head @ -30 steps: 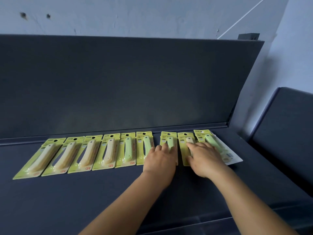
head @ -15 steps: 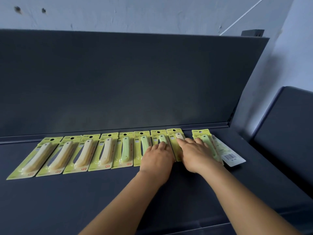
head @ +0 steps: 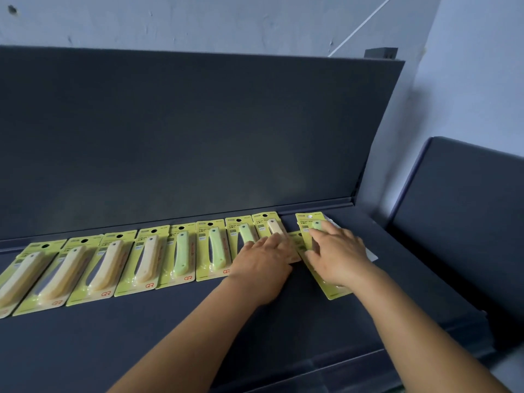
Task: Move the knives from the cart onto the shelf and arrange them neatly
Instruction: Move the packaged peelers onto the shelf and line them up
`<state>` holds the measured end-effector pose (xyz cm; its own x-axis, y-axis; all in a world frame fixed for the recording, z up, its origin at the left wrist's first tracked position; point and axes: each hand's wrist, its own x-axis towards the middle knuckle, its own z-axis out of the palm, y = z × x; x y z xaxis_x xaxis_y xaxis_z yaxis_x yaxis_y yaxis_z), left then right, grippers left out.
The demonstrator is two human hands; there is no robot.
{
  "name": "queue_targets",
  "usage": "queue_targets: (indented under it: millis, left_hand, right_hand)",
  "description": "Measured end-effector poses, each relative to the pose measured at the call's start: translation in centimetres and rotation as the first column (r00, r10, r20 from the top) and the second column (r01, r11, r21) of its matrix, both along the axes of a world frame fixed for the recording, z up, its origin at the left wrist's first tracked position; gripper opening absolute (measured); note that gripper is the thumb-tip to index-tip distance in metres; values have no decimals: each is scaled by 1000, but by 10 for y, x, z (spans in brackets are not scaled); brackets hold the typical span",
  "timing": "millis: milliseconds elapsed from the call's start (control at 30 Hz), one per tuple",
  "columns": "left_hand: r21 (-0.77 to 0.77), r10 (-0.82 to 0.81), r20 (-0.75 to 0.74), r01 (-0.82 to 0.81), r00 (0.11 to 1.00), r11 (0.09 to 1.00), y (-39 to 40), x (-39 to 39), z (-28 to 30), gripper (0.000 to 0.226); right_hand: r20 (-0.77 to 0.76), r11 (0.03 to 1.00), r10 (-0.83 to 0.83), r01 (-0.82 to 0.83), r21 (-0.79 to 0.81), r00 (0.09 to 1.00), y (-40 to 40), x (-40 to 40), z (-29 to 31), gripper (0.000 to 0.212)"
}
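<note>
A pale, scuffed wall (head: 226, 21) is seen behind a tall dark back panel (head: 184, 131), and it is crossed diagonally by a thin white line (head: 360, 26). A second dark panel (head: 465, 211) is set against the pale side wall (head: 476, 80) at the right. The scene is dimly and evenly lit, with a faint sheen cast on the dark surfaces.

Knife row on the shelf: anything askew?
Yes. The rightmost pack, under the right hand, sits apart from the row, slanted, overlapping a face-down white card. The other packs lie side by side.
</note>
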<state>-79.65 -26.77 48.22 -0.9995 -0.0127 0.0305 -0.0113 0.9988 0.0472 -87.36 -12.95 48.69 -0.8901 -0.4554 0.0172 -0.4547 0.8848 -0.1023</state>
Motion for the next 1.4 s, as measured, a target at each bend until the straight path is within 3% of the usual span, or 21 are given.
queue_targets:
  millis: [233, 367, 467, 600, 867, 1200, 1400]
  left_hand:
    - [-31, 55, -8, -55, 998, 998, 10, -4, 6, 56]
    - [-11, -66, -40, 66, 997, 998, 23, -5, 4, 58]
    - [-24, -164, -4, 163, 987, 986, 37, -4, -1, 70]
    - [-47, -110, 71, 113, 991, 992, 49, -13, -4, 87]
    - [-103, 40, 111, -28, 993, 994, 49, -39, 3, 63]
    - [-167, 73, 77, -59, 994, 984, 43, -43, 1, 60]
    - [-120, 76, 76, -66, 994, 991, 35, -42, 6, 54]
  right_hand:
    - [70, 976, -61, 74, -204, 996, 18, -7, 2, 49]
    - [62, 974, -66, 78, -212, 996, 22, -13, 2, 47]
    - [62, 970, -75, 87, -226, 995, 25, -17, 1, 47]
    - [55, 965, -78, 89, -248, 995, 29, -21, 0, 46]
    - [50, 964, -85, 95, -247, 995, 35, -29, -7, 42]
    - [84, 942, 20, 9, -335, 996, 24, -33, -9, 43]
    - [71, 935, 1, 24, -354, 997, 12, -31, -6, 45]
